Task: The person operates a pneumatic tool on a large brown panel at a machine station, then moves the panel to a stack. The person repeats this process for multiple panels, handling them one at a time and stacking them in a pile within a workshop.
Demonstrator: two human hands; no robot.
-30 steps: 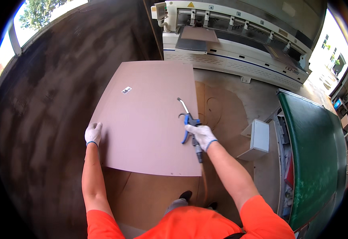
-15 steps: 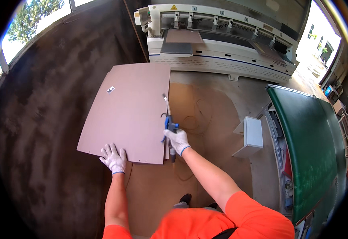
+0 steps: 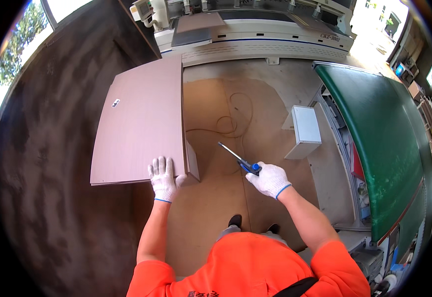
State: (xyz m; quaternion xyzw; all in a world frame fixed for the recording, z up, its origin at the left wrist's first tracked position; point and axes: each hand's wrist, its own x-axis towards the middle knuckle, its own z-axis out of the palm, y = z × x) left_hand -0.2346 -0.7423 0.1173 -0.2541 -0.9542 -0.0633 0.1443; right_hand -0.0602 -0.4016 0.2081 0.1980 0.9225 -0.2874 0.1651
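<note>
A large pinkish-brown panel [image 3: 139, 119] with a small white label [image 3: 116, 103] lies in front of me to the left. Below its right edge, the sides of more boards show. My left hand [image 3: 164, 179], in a white glove, rests flat with fingers stretched on the panel's near right corner. My right hand [image 3: 269, 180], gloved too, is closed round an air blow gun [image 3: 249, 167] with a blue and black body. The gun's thin metal nozzle points up and left, over the floor and apart from the panel.
A thin hose [image 3: 240, 129] lies coiled on brown floor sheeting [image 3: 211, 198]. A small white stand [image 3: 307, 126] is at the right, beside a green-topped table [image 3: 374, 133]. Along the back runs a long white machine [image 3: 255, 44]; a dark wall [image 3: 47, 123] borders the left.
My right hand has carried the blow gun right, away from the panel's edge. My left hand has shifted from the panel's near edge to its near right corner. The view has tilted down.
</note>
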